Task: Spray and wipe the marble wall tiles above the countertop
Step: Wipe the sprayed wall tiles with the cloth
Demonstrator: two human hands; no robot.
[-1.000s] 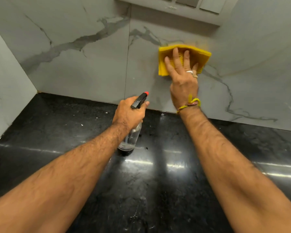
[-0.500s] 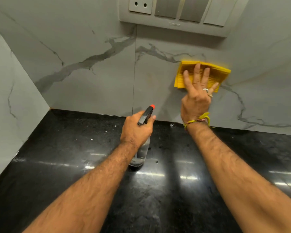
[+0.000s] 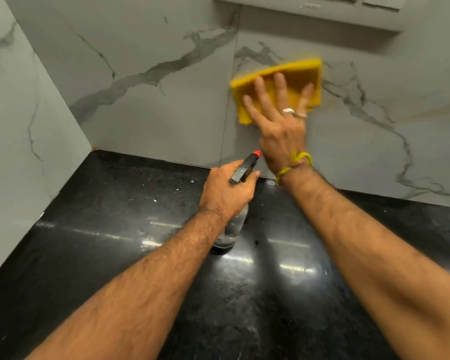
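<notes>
My right hand [image 3: 281,120] presses a folded yellow cloth [image 3: 300,74] flat against the grey marble wall tiles [image 3: 153,74], fingers spread straight over it, just right of the vertical tile joint. The cloth is blurred with motion. My left hand [image 3: 225,192] grips a clear spray bottle [image 3: 233,227] with a black trigger head and red nozzle [image 3: 256,152]. The bottle's base stands on the black countertop [image 3: 115,203], below the cloth.
A switch panel [image 3: 309,11] juts from the wall above the cloth. A second marble wall [image 3: 16,126] meets the back wall in a corner at the left. White specks lie on the glossy countertop.
My right hand has slid the cloth leftward toward the tile joint. The view has tilted down, so the switch panel sits at the top edge. The left hand and bottle have stayed put.
</notes>
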